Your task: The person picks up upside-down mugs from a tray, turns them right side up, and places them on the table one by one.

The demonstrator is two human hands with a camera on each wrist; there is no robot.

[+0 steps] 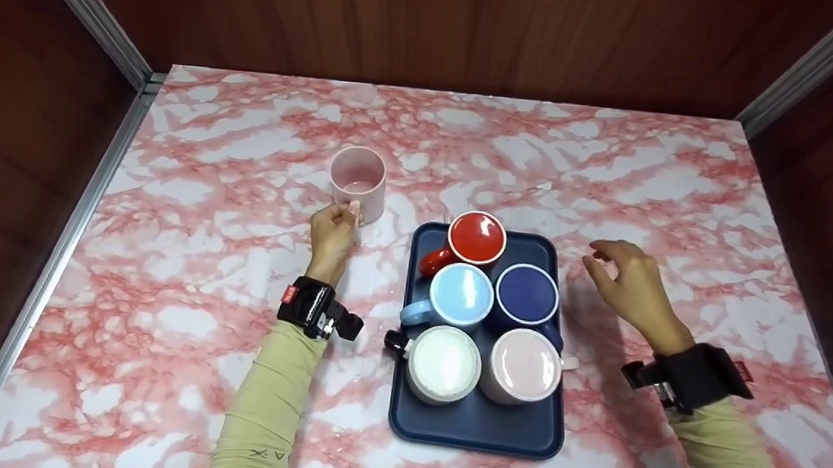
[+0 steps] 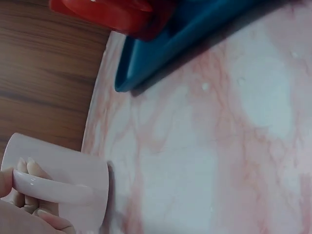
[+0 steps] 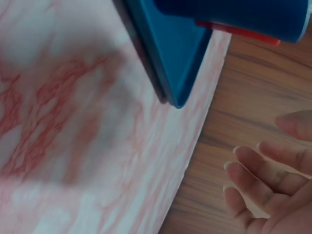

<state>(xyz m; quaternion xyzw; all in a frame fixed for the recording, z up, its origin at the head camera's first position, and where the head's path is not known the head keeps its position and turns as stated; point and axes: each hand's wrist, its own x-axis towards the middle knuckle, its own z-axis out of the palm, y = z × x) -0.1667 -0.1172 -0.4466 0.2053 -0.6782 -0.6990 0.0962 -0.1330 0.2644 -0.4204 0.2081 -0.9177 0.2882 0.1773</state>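
My left hand point(image 1: 332, 236) grips the handle of a pink mug point(image 1: 371, 204), which stands upright left of the tray and beyond it. In the left wrist view the fingers curl through the mug's handle point(image 2: 53, 189). My right hand point(image 1: 629, 283) hovers to the right of the tray, fingers loosely bent and holding nothing. On the dark blue tray point(image 1: 477, 429) stand a red mug point(image 1: 478, 236), a light blue mug point(image 1: 461, 295), a dark blue mug point(image 1: 526, 293), a white mug with a black handle point(image 1: 444, 366) and a pale pink mug point(image 1: 524, 367).
The tabletop point(image 1: 232, 172) has a red and white marbled pattern. Brown wood-grain panels point(image 1: 457, 34) enclose it at the back and both sides, with metal strips point(image 1: 102, 164) along the corners and left edge. The light blue and red mug handles point left.
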